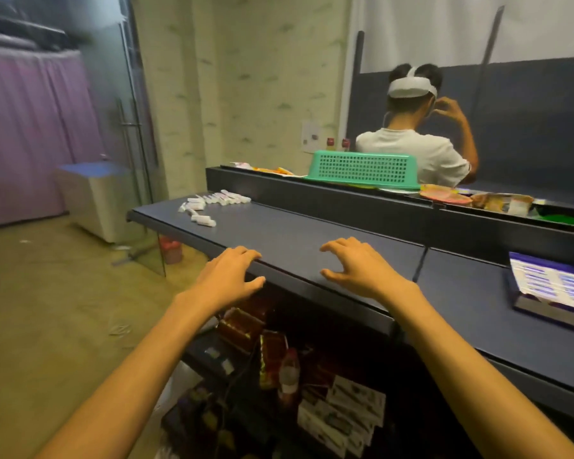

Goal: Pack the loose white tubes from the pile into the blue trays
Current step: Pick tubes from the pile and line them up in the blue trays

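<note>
Both bare hands are seen stretched out over the dark counter (312,233), and nothing is held in either. The left hand (227,276) is placed at the counter's near edge, its fingers (246,251) bent loosely over the rim and the thumb hanging below it. The right hand (358,263) is held above the counter top, its fingers (337,243) spread and slightly arched, the thumb pointed leftward.

The loose white tubes (209,205) are found at the far left end of the counter, well apart from both hands; some are lined in a row near the raised back ledge, others are scattered just in front of them. One blue tray (557,289) is seen at the right end of the counter, partly cut by the frame edge, with rows of tubes already laid inside.

A green basket (362,168) is set upside down on the ledge behind the counter. Beyond it, a person (415,140) in a white shirt is seated facing away.
</note>
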{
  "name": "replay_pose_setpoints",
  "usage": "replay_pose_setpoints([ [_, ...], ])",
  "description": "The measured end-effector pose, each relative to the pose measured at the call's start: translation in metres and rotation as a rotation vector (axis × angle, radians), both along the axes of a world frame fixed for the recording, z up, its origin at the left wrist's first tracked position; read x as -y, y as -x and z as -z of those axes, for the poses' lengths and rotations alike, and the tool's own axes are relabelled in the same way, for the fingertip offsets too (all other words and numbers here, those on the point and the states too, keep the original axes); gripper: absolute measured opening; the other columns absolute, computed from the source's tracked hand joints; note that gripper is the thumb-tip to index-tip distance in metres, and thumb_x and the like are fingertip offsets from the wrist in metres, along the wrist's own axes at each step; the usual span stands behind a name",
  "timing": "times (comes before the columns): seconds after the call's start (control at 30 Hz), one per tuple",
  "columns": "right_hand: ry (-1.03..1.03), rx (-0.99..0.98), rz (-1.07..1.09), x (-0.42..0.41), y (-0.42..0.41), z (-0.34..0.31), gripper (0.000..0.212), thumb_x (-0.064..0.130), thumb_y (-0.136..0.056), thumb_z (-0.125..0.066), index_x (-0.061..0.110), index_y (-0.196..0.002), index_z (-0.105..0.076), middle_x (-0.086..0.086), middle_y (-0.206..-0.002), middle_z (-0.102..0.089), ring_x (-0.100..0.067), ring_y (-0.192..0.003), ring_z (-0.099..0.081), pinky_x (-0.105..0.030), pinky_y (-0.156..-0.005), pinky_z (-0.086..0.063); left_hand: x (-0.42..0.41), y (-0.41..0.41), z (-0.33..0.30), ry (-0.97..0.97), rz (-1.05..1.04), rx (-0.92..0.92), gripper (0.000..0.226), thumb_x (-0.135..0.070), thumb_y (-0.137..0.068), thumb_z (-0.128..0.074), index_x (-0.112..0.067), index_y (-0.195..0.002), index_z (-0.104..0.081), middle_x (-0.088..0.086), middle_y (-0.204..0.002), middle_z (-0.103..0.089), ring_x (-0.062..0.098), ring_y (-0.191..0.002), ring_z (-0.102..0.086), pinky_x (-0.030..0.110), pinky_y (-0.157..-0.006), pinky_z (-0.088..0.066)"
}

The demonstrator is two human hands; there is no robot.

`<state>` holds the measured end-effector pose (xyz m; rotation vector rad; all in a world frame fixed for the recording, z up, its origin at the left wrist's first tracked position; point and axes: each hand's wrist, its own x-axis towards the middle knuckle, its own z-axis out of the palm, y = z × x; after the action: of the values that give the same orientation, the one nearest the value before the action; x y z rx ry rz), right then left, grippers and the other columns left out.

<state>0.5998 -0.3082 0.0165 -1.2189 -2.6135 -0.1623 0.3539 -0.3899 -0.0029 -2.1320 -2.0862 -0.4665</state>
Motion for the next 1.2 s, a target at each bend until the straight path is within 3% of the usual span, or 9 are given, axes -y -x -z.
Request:
replay_pose_setpoints([
  [0.23, 0.005, 0.012, -0.054, -0.064, 0.103, 0.015, 0.053, 0.043, -0.095, -0.053, 0.022, -0.142, -0.04, -0.002, -0.145, -0.044, -0.023, -0.132, -0.038, -0.039, -0.103, -0.036, -0.047, 0.096, 0.013, -0.001, -0.026, 0.048, 0.052, -0.044, -0.091, -0.057, -0.023, -0.138, -0.046, -0.002, -0.139, -0.049, 0.016, -0.127, -0.044, 0.032, -0.103, -0.037],
  [0.47, -0.004, -0.001, -0.074, -0.143, 0.189, 0.011, 0.053, 0.043, -0.095, -0.055, 0.023, -0.141, -0.041, -0.002, -0.146, -0.044, -0.021, -0.133, -0.039, -0.038, -0.106, -0.035, -0.129, 0.189, 0.0, 0.017, -0.05, 0.06, 0.053, -0.045, -0.09, -0.059, -0.03, -0.138, -0.045, -0.005, -0.147, -0.043, 0.016, -0.133, -0.041, 0.041, -0.106, -0.041],
  [0.7, 0.039, 0.059, -0.084, -0.193, 0.255, 0.01, 0.051, 0.042, -0.095, -0.054, 0.023, -0.141, -0.041, -0.002, -0.145, -0.044, -0.021, -0.13, -0.042, -0.037, -0.106, -0.035, -0.2, 0.259, 0.011, 0.063, -0.067, 0.097, 0.05, -0.041, -0.09, -0.059, -0.026, -0.136, -0.047, -0.001, -0.137, -0.05, 0.017, -0.123, -0.048, 0.039, -0.097, -0.047],
  [0.97, 0.046, 0.013, -0.017, -0.23, 0.318, 0.011, 0.048, 0.04, -0.094, -0.056, 0.026, -0.138, -0.044, 0.0, -0.143, -0.047, -0.019, -0.128, -0.044, -0.036, -0.105, -0.038, -0.274, 0.317, 0.024, 0.132, 0.112, 0.118, 0.048, -0.027, -0.089, -0.062, -0.025, -0.135, -0.05, -0.002, -0.137, -0.051, 0.017, -0.123, -0.049, 0.038, -0.103, -0.044],
  [1.2, 0.124, -0.084, 0.172, -0.234, 0.344, 0.016, 0.045, 0.039, -0.095, -0.056, 0.024, -0.136, -0.048, 0.001, -0.139, -0.05, -0.016, -0.123, -0.048, -0.032, -0.103, -0.04, -0.31, 0.349, 0.027, 0.121, 0.36, 0.18, 0.023, -0.024, -0.089, -0.063, -0.033, -0.11, -0.065, -0.007, -0.108, -0.068, 0.011, -0.098, -0.061, 0.036, -0.088, -0.053],
])
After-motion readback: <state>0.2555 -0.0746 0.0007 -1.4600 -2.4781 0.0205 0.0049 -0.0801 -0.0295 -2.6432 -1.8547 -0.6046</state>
